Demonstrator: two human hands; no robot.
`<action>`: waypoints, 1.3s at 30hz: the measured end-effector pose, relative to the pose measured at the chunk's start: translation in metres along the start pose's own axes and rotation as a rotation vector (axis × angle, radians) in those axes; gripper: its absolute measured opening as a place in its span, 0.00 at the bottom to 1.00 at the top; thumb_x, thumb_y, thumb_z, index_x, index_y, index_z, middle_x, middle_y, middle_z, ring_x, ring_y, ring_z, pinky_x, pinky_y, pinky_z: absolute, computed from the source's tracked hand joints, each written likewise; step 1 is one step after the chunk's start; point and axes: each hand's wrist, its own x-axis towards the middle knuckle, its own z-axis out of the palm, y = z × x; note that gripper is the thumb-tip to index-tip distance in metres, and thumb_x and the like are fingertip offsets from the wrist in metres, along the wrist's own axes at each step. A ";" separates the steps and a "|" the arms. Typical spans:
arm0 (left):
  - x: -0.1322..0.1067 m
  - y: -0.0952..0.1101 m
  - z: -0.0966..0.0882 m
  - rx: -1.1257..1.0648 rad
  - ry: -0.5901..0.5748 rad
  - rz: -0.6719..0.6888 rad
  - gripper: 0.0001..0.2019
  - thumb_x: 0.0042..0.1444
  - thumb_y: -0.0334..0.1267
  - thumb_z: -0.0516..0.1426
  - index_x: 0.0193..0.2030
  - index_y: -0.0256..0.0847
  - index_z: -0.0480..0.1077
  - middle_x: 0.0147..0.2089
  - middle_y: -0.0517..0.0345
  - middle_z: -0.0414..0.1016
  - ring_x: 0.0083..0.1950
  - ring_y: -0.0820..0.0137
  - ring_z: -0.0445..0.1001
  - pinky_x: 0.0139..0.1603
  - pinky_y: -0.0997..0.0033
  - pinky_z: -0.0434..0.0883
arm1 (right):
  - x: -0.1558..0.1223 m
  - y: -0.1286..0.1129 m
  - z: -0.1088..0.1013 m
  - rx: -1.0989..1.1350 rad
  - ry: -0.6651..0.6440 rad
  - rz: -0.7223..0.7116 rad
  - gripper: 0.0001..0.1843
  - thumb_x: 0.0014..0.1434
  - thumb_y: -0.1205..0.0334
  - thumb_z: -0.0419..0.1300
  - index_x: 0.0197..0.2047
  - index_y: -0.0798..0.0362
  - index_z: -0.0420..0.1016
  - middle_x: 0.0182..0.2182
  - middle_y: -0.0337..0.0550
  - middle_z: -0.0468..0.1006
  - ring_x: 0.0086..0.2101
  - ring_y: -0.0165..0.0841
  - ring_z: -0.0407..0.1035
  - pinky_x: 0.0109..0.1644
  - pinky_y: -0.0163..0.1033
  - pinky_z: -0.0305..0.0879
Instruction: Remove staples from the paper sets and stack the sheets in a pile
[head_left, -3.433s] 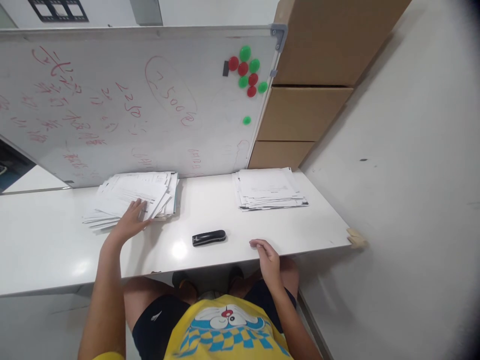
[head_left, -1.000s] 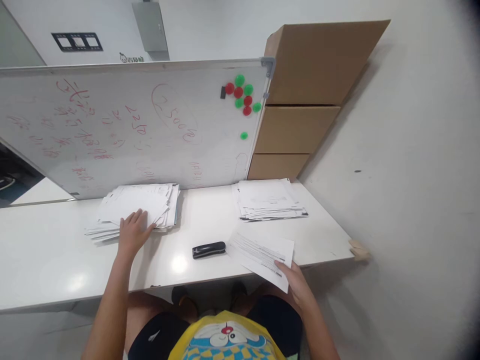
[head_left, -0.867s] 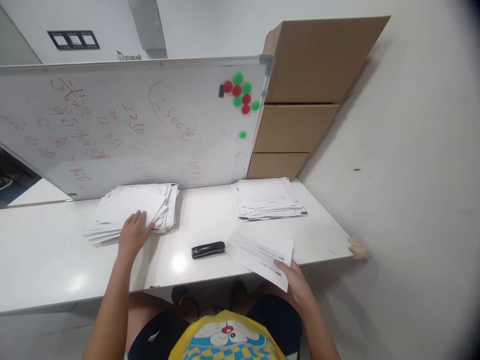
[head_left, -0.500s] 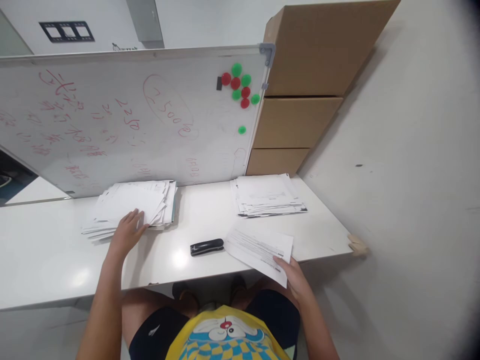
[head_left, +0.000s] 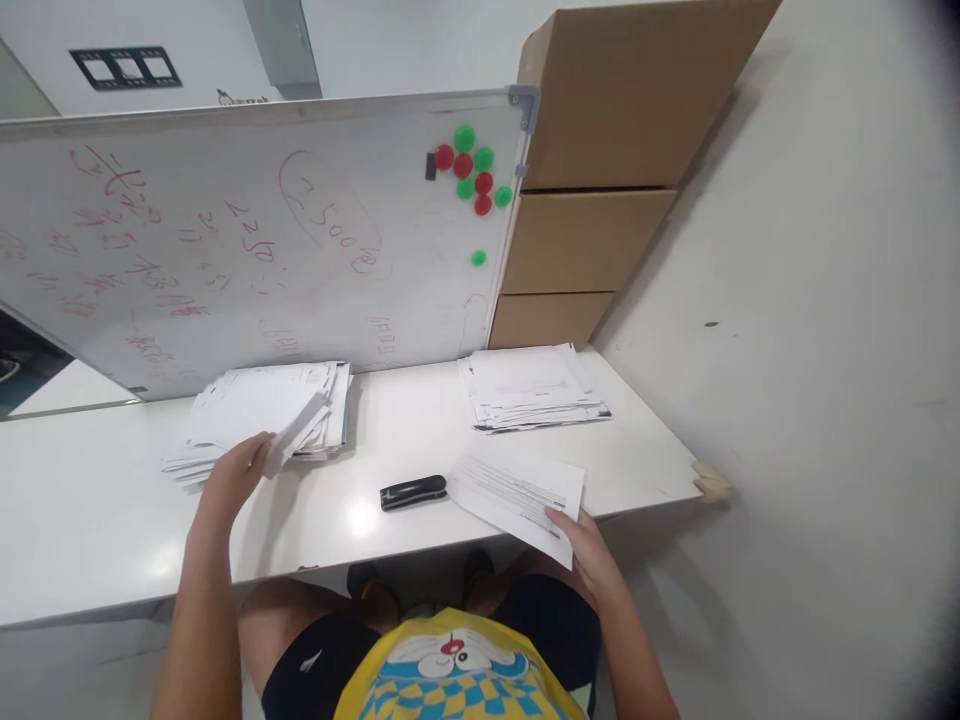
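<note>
My left hand (head_left: 238, 476) pinches the edge of a sheet of paper (head_left: 294, 432) and has its near corner lifted off the left paper stack (head_left: 251, 400). The stack is uneven, with sheets jutting out at the sides. My right hand (head_left: 585, 545) grips a printed sheet (head_left: 517, 495) by its right end, thumb on top. That sheet lies tilted over the table's front edge, its far end close to a black stapler (head_left: 412, 492). I cannot tell whether the right hand holds one sheet or a few.
A second paper stack (head_left: 536, 388) lies at the back right of the white table (head_left: 405, 420). Behind stands a whiteboard (head_left: 247, 240) with red writing and several round magnets. Cardboard boxes (head_left: 592, 240) are piled beside it, near the right wall (head_left: 825, 330).
My left hand, which lay flat on the left stack, has pulled back toward me and lifted the corner of a sheet. The right hand and its printed sheet have hardly moved.
</note>
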 end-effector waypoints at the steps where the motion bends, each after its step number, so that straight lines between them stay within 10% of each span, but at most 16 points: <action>1: -0.001 0.009 -0.005 -0.007 0.069 -0.024 0.20 0.60 0.47 0.45 0.46 0.41 0.73 0.48 0.47 0.77 0.50 0.56 0.75 0.50 0.57 0.71 | 0.000 0.000 0.000 0.001 0.001 0.002 0.25 0.44 0.56 0.70 0.48 0.50 0.75 0.46 0.45 0.81 0.49 0.48 0.73 0.57 0.52 0.67; 6: -0.032 0.126 -0.023 -0.263 0.349 0.203 0.15 0.62 0.44 0.48 0.39 0.39 0.73 0.44 0.47 0.78 0.47 0.61 0.74 0.51 0.61 0.70 | -0.002 -0.007 0.003 -0.035 -0.045 -0.010 0.24 0.45 0.55 0.69 0.47 0.50 0.76 0.47 0.47 0.80 0.49 0.48 0.74 0.55 0.51 0.69; 10: -0.090 0.257 -0.003 -0.957 0.029 0.198 0.16 0.61 0.50 0.52 0.31 0.41 0.72 0.35 0.52 0.77 0.38 0.66 0.75 0.39 0.69 0.72 | -0.005 -0.011 0.006 -0.086 -0.098 -0.008 0.23 0.45 0.54 0.69 0.46 0.52 0.77 0.45 0.48 0.81 0.48 0.48 0.74 0.54 0.50 0.69; 14: -0.124 0.327 0.044 -1.507 -0.398 -0.351 0.21 0.57 0.59 0.54 0.29 0.41 0.66 0.21 0.62 0.66 0.19 0.75 0.63 0.21 0.76 0.61 | -0.014 -0.009 0.004 -0.081 -0.089 -0.012 0.22 0.45 0.52 0.69 0.43 0.52 0.78 0.41 0.48 0.83 0.45 0.49 0.75 0.50 0.52 0.71; 24: -0.131 0.288 0.119 -1.389 -0.339 -0.578 0.23 0.53 0.62 0.54 0.27 0.43 0.60 0.14 0.68 0.55 0.16 0.76 0.51 0.18 0.77 0.50 | -0.046 -0.009 -0.017 0.106 -0.009 0.024 0.30 0.47 0.37 0.62 0.45 0.49 0.79 0.40 0.49 0.83 0.48 0.51 0.74 0.49 0.54 0.71; 30: -0.144 0.274 0.135 -1.010 -0.388 -0.217 0.20 0.59 0.57 0.51 0.26 0.44 0.66 0.18 0.61 0.64 0.20 0.70 0.63 0.25 0.71 0.62 | -0.043 -0.023 -0.022 0.068 0.033 -0.011 0.26 0.42 0.43 0.69 0.41 0.51 0.80 0.38 0.51 0.83 0.45 0.52 0.75 0.48 0.54 0.71; 34: -0.134 0.270 0.135 -0.858 -0.238 0.073 0.12 0.59 0.49 0.55 0.40 0.44 0.72 0.38 0.51 0.75 0.41 0.61 0.74 0.45 0.60 0.69 | -0.043 -0.036 -0.029 -0.083 0.138 -0.184 0.22 0.37 0.50 0.74 0.36 0.52 0.81 0.38 0.49 0.83 0.43 0.50 0.75 0.51 0.55 0.69; 39: -0.102 0.285 0.139 -0.945 -0.097 0.255 0.36 0.52 0.44 0.62 0.65 0.43 0.53 0.68 0.42 0.53 0.69 0.54 0.53 0.67 0.49 0.53 | -0.035 -0.062 -0.032 -0.218 0.180 -0.413 0.18 0.41 0.49 0.71 0.34 0.49 0.81 0.36 0.44 0.82 0.43 0.46 0.73 0.56 0.52 0.64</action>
